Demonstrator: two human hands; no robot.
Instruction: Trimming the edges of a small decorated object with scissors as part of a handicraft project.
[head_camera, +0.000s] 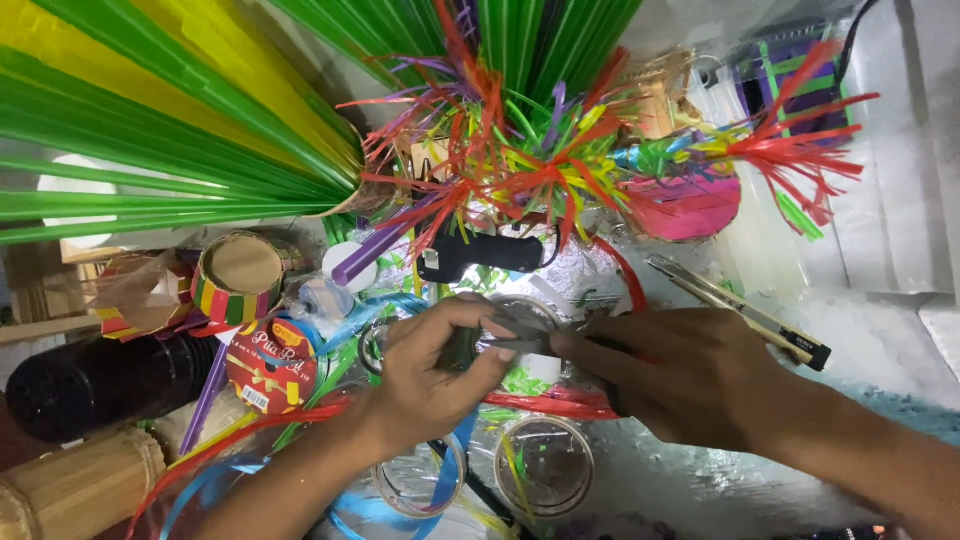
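Scissors (520, 342), gripped by right hand (680, 375) and steadied by pinching left hand (435, 375), seemingly mid-cut; next needs careful alignment.

I see a home craft corner: a hot glue gun (480, 252), ribbon rolls (270, 365) and green plastic straws (170, 150) crowd the surface (700, 480).

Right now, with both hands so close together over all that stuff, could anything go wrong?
Maybe. The left hand and right hand pinch a small shiny thing I cannot make out; if it is sharp, fingers could get nicked. The black glue gun lies just beyond the hands and could burn if it is hot. Loose ribbons under the wrists might snag and drag the clear rings.
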